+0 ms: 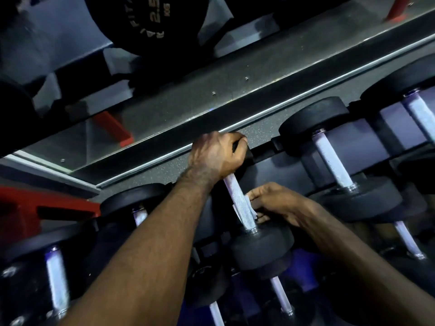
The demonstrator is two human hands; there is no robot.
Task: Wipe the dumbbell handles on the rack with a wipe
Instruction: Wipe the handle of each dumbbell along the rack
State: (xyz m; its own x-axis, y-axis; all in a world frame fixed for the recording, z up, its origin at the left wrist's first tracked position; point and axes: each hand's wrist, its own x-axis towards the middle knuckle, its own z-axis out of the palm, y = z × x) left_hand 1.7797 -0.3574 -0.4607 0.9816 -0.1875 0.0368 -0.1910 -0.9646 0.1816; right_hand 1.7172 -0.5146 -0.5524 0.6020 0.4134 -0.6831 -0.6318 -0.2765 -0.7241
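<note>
The left hand (217, 156) curls over the far black rubber head of a dumbbell on the dark metal rack (277, 165), at twelve o'clock from its knurled silver steel handle (239, 203). At three o'clock of that handle, the right hand (273, 201) pinches a small white paper wipe (249, 209) wrapped against it. The near black round head (261, 243) lies at six o'clock.

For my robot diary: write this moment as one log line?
step: wiping handle | left hand: grips dumbbell's far head | right hand: presses wipe on handle
</note>
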